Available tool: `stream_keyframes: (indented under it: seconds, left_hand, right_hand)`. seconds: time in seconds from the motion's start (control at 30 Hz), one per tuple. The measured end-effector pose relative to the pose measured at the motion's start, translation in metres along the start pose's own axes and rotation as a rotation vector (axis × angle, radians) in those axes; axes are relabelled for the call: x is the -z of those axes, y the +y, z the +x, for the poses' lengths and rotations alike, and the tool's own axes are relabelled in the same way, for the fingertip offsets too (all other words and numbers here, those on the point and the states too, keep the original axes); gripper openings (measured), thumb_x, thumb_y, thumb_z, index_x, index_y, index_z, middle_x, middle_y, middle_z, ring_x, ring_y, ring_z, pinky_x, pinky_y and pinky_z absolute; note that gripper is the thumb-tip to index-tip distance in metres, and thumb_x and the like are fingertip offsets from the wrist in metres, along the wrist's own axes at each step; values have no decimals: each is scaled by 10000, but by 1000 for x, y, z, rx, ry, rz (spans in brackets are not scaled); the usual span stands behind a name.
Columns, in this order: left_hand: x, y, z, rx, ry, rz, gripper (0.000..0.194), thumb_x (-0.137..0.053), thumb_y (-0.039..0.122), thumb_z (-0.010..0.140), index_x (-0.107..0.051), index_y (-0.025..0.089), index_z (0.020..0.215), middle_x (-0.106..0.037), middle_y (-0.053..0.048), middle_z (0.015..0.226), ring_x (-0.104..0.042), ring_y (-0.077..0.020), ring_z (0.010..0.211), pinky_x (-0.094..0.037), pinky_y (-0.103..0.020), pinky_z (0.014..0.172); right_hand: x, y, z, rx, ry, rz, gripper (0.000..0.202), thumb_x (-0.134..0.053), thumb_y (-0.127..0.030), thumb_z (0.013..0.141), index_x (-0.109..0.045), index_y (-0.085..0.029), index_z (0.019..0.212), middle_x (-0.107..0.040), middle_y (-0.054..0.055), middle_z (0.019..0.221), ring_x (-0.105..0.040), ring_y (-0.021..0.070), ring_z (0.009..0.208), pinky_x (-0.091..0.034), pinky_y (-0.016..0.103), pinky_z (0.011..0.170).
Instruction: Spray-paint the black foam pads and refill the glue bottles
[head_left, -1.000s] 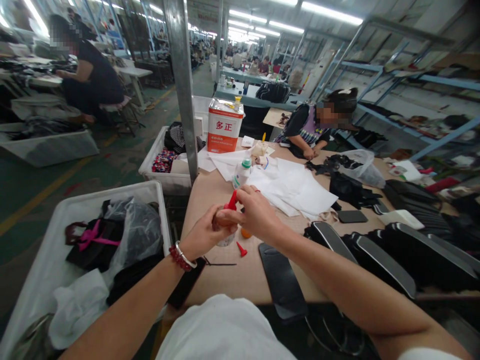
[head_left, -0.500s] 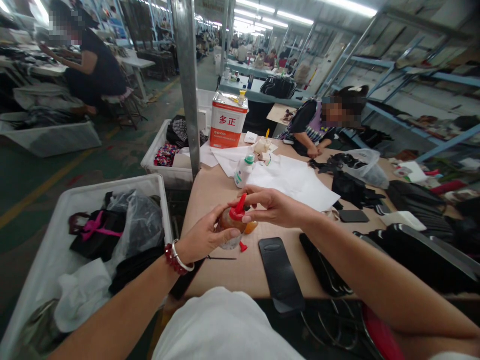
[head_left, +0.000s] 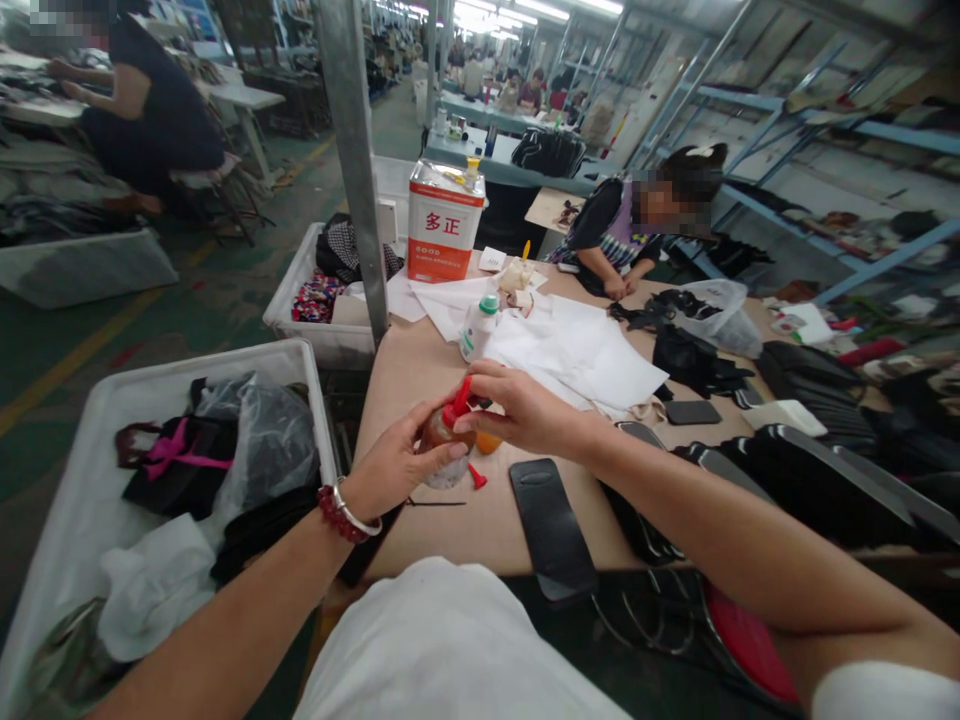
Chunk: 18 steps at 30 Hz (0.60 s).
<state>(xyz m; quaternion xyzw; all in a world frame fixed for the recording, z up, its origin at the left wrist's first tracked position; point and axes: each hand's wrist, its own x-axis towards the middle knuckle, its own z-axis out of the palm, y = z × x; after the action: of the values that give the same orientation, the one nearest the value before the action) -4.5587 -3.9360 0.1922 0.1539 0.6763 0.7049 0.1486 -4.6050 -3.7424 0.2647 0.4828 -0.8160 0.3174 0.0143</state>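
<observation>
A small clear bottle (head_left: 444, 462) with brownish contents is gripped around its body by my left hand (head_left: 397, 458), low over the near left part of the table. My right hand (head_left: 517, 405) has its fingers closed on the bottle's red nozzle cap (head_left: 457, 404). Just right of the bottle lies a small red cap piece (head_left: 478, 477), with an orange item (head_left: 487, 442) partly hidden behind my right hand. A black flat leather piece (head_left: 551, 530) rests nearer me on the tan table (head_left: 480, 540).
Behind my hands stand a white bottle with a green cap (head_left: 478, 328) and a red-and-white tin (head_left: 445, 222). White paper sheets (head_left: 577, 350) spread mid-table. A co-worker (head_left: 622, 240) sits across. A metal post (head_left: 351, 170) and a white bin (head_left: 97, 420) are on the left.
My view has shifted slightly, so everything sits a bit further left and higher. Both hands stay on the bottle and its red cap, and the cap looks a little more tilted.
</observation>
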Motion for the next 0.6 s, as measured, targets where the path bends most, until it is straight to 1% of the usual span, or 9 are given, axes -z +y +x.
stream_keyframes:
  seconds: [0.13,0.23,0.27,0.33,0.43,0.47,0.5,0.57,0.6]
  left_hand:
    - [6,4,9,-21,49,75,632,-720,387,772,-524,166,1331,-663,-71,1124,-605,-229,1057,-477,-337,938]
    - [12,2,18,-11,75,118,627,-721,413,761,-540,163,1307,-655,-77,1157,-601,-236,1071,-468,-341,953]
    - [15,-1,21,5,93,128,637,-727,425,751,-542,164,1302,-648,-82,1181,-599,-242,1084,-463,-348,965]
    - [22,-10,25,43,163,141,680,-748,452,717,-538,161,1295,-637,-93,1213,-594,-261,1112,-452,-380,992]
    - [35,-28,26,98,264,120,726,-765,478,692,-516,157,1293,-632,-109,1225,-595,-282,1127,-441,-447,1018]
    - [39,-32,24,114,285,100,719,-761,479,699,-509,160,1292,-630,-110,1230,-597,-282,1129,-438,-460,1024]
    - [42,-36,23,130,304,79,705,-756,478,710,-503,167,1291,-626,-109,1238,-599,-278,1130,-436,-465,1028]
    - [47,-41,18,161,348,47,673,-746,472,730,-498,185,1286,-620,-102,1248,-604,-268,1130,-441,-456,1031]
    - [48,-43,15,176,371,39,661,-743,471,736,-498,194,1284,-620,-99,1248,-607,-266,1128,-448,-449,1027]
  right_hand:
    - [-6,9,9,27,68,-62,223,-642,-317,906,-562,-158,772,-489,19,777,-458,167,733,-393,290,671]
    - [-8,19,17,-9,79,-1,246,-699,-340,864,-600,-150,743,-485,-3,737,-459,154,722,-389,285,681]
    - [-8,25,20,-34,63,63,251,-702,-372,857,-631,-146,774,-503,-3,743,-468,148,722,-396,282,686]
    - [-3,45,22,-120,40,248,309,-648,-439,883,-678,-152,992,-593,19,841,-513,142,757,-421,273,695]
    - [4,98,13,-467,171,411,429,-471,-433,981,-496,-244,1365,-658,33,1115,-581,132,882,-460,243,699]
    - [4,121,7,-641,255,380,399,-429,-403,1003,-479,-268,1376,-658,23,1149,-591,124,912,-471,232,705]
    - [1,144,-2,-769,291,335,368,-411,-364,1016,-501,-236,1349,-658,36,1149,-597,123,917,-479,232,711]
    - [-14,191,-22,-941,276,278,299,-446,-315,1007,-606,-125,1174,-670,88,1061,-619,143,858,-505,265,699]
    - [-27,213,-34,-1025,245,254,256,-496,-306,989,-632,-111,1084,-671,84,1004,-630,154,816,-522,291,689]
